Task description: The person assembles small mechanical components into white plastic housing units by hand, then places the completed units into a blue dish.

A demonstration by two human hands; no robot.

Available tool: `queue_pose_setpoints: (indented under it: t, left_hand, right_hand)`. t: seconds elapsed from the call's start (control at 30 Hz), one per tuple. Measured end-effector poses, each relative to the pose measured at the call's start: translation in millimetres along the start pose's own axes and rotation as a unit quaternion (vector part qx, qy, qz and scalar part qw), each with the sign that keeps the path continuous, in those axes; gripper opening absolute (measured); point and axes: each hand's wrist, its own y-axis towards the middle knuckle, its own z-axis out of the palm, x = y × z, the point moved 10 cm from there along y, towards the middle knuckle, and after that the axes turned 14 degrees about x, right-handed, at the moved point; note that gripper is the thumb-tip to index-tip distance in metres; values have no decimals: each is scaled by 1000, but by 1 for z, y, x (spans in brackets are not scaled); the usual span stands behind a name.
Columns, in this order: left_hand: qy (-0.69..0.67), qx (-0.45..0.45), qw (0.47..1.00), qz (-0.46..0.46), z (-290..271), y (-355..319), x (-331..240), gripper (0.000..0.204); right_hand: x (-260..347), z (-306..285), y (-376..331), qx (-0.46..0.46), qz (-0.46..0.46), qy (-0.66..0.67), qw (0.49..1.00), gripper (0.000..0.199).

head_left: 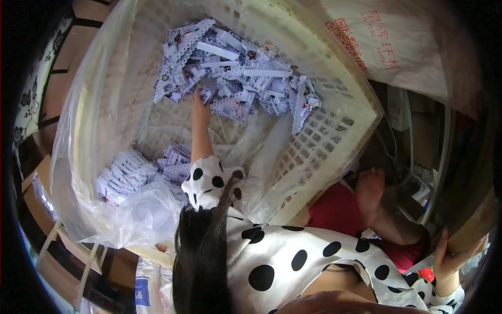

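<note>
The loose heap of small white-and-purple packets [238, 78] lies at the far end of a large white lattice crate [334, 131] lined with a clear plastic bag [89, 131], and the left hand [200, 99] reaches down into its near edge, fingers curled around one or two packets; the grip is partly hidden by the heap, so how firmly it has closed is hard to judge. Nearer the body, against the crate's left wall, sit neater stacks of the same packets [125, 175], touching one another in rows. The right hand [444, 259] is well apart at the lower right, fingers spread flat against the edge of a wooden board [470, 230], holding nothing that can be seen. A bare foot [370, 191] rests on a red cushion [334, 212] just outside the crate's near corner. The risk here seems to be the liner: the bag bunches loosely near the elbow, and a withdrawing sleeve could snag it and drag the sorted stacks over. Pulling from the heap's edge could also slide packets down onto the bare floor of the crate. There is open room in the crate's middle between heap and stacks; the tall walls leave only a downward reach.
</note>
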Motion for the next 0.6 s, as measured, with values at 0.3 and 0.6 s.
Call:
queue_pose_setpoints:
  t: [0.3,0.6]
  left_hand:
    - [175,-106,945,255,-63,-43,-340,57]
    - [288,9,922,259,66,9,-342,59]
  right_hand:
    - [-2,-7,3,4,24,9,1000,81]
    - [36,-12,63,7,-78,91,993,66]
